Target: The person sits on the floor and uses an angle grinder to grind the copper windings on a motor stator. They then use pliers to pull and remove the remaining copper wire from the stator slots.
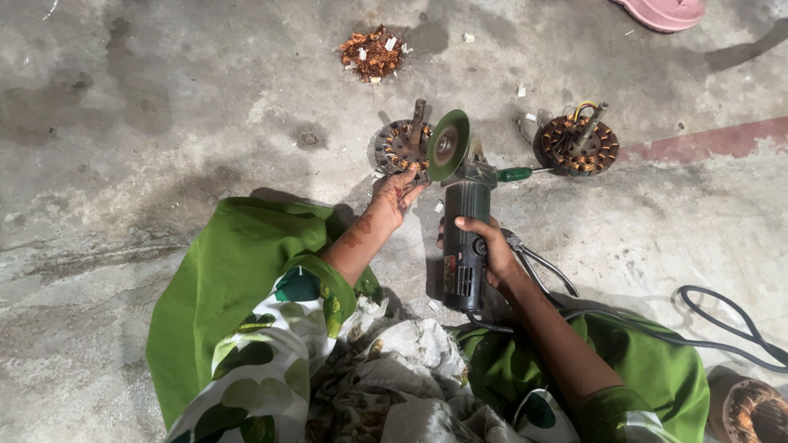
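My right hand [491,250] grips the dark body of an angle grinder [465,238], its green disc [448,145] pointing away from me. The disc stands right beside a round motor stator [397,146] with copper windings and a shaft, resting on the concrete floor. My left hand [396,194] reaches to the stator's near edge, fingers touching or almost touching it, holding nothing I can make out.
A second stator [578,145] with a shaft lies to the right, a green-handled screwdriver [517,173] between them. A pile of copper scraps [372,52] sits farther off. The grinder's black cable [722,324] loops at right. A pink sandal [665,12] is at the top right.
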`<state>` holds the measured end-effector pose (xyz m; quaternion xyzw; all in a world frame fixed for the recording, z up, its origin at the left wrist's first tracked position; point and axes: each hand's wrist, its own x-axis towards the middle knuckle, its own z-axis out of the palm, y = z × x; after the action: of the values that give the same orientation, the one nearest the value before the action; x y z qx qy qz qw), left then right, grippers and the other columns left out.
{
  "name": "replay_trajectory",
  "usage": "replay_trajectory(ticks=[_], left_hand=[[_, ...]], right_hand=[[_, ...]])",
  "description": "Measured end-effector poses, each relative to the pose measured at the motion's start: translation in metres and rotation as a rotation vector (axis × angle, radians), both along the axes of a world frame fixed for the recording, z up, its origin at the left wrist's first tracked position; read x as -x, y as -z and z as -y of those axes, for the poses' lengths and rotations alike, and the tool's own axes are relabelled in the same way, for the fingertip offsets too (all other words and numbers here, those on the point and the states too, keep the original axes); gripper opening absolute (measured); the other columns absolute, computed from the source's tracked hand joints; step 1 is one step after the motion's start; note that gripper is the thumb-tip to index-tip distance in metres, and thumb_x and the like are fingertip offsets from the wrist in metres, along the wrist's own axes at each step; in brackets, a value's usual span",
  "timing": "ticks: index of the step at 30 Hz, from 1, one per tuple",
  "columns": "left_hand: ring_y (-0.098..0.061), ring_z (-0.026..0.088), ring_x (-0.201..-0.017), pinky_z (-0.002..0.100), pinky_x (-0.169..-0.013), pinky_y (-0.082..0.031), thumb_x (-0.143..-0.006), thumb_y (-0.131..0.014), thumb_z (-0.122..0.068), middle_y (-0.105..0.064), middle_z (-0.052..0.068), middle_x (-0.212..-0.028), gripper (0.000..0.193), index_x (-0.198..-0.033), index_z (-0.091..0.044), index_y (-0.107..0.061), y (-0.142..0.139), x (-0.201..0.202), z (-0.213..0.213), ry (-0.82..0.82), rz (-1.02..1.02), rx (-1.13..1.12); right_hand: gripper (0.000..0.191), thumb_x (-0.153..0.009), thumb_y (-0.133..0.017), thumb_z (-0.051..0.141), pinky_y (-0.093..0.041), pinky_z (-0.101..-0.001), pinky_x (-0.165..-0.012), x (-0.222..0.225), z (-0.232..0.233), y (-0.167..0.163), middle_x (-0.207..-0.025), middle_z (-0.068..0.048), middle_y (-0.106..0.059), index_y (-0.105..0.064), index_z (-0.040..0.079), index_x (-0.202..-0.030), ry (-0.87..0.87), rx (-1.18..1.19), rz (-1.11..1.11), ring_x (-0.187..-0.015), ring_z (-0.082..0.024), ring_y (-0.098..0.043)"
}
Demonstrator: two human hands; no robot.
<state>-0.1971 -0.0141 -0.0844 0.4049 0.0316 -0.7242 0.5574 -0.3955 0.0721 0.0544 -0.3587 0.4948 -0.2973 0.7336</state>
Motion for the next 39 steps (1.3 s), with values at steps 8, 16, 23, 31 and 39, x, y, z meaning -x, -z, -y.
replay_trajectory(ticks=[8, 16, 23, 31, 39], left_hand=[[-0.069, 0.030, -0.103, 0.034, -0.098, -0.062, -0.086, -0.079, -0.010, -0.069, 0.018, -0.112, 0.042, -0.119, 0.008, -0.062, 0.000, 0.000, -0.002, -0.001, 0.010, -0.009], [-0.074, 0.029, -0.088, 0.027, -0.072, -0.055, -0.086, -0.080, -0.035, -0.072, 0.023, -0.104, 0.049, -0.120, -0.003, -0.064, -0.005, -0.010, 0.007, 0.049, 0.095, -0.154], [-0.077, 0.032, -0.090, 0.030, -0.077, -0.064, -0.086, -0.081, -0.028, -0.075, 0.020, -0.102, 0.045, -0.118, 0.000, -0.065, 0.000, -0.012, 0.008, 0.030, 0.069, -0.110], [-0.070, 0.026, -0.102, 0.040, -0.099, -0.062, -0.086, -0.081, -0.020, -0.073, 0.009, -0.105, 0.037, -0.114, -0.003, -0.065, -0.002, -0.003, 0.002, 0.042, -0.016, 0.013], [-0.073, 0.028, -0.092, 0.043, -0.094, -0.064, -0.085, -0.082, -0.016, -0.074, 0.012, -0.101, 0.033, -0.110, -0.001, -0.067, 0.003, -0.003, 0.004, -0.036, -0.031, -0.032]], right_hand=[[0.063, -0.078, -0.072, 0.034, -0.066, -0.0373, -0.064, 0.000, 0.000, 0.000, -0.098, -0.015, -0.071, -0.053, -0.002, -0.126, 0.002, -0.003, 0.000, -0.083, -0.024, -0.074], [0.062, -0.078, -0.073, 0.033, -0.065, -0.0382, -0.063, 0.002, -0.006, 0.004, -0.098, -0.017, -0.071, -0.054, -0.004, -0.125, 0.046, 0.088, 0.071, -0.083, -0.026, -0.074], [0.063, -0.078, -0.073, 0.028, -0.066, -0.0388, -0.066, 0.001, -0.007, 0.005, -0.100, -0.018, -0.070, -0.051, -0.003, -0.128, 0.020, 0.130, 0.097, -0.084, -0.026, -0.074], [0.065, -0.078, -0.073, 0.027, -0.066, -0.0384, -0.067, 0.001, -0.005, 0.004, -0.101, -0.018, -0.070, -0.049, -0.002, -0.131, 0.016, 0.110, 0.080, -0.084, -0.026, -0.074], [0.063, -0.079, -0.071, 0.028, -0.065, -0.0381, -0.065, 0.001, -0.004, 0.002, -0.100, -0.018, -0.071, -0.050, -0.003, -0.130, 0.009, 0.080, 0.064, -0.084, -0.025, -0.074]])
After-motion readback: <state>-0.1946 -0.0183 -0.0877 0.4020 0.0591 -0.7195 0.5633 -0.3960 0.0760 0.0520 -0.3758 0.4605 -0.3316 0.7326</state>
